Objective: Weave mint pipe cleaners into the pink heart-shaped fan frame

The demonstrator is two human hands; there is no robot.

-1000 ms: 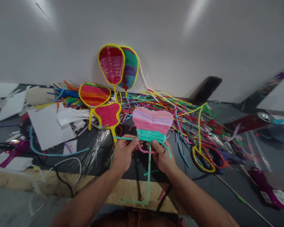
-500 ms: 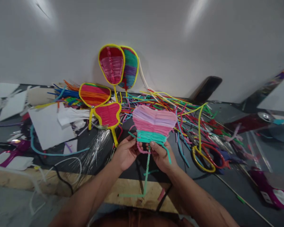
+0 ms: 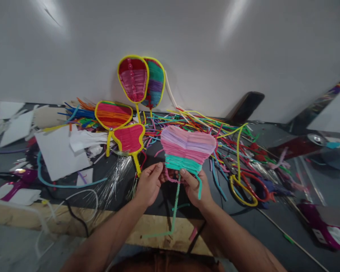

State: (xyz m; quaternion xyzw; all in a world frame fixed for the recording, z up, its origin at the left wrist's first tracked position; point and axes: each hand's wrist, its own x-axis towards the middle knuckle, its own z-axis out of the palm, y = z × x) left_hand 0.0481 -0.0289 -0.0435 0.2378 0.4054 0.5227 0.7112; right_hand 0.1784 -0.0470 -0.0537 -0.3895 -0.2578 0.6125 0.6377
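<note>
A heart-like pipe-cleaner piece, banded in pink, lilac and teal, is held up over the table. My right hand grips its lower edge, thumb in front, and a loose teal pipe-cleaner end hangs over the fingers. Close against the left end of the teal rows, my left hand is closed with thumb and fingertips pressed together; what they pinch is hidden. A pink twisted loop curves below the teal band between the hands. From the bottom middle hangs a pale green pipe-cleaner stem, bent left at its lower end.
Yellow-rimmed pipe-cleaner shapes stand left of the piece, others against the wall. Loose pipe cleaners lie behind. On the right are scissors, a phone, a can and a purple glue gun. White sheets lie left.
My left hand has shifted slightly left and its thumb is raised. The teal end that stuck out at the left no longer shows. The piece has moved slightly right and turned a little.
</note>
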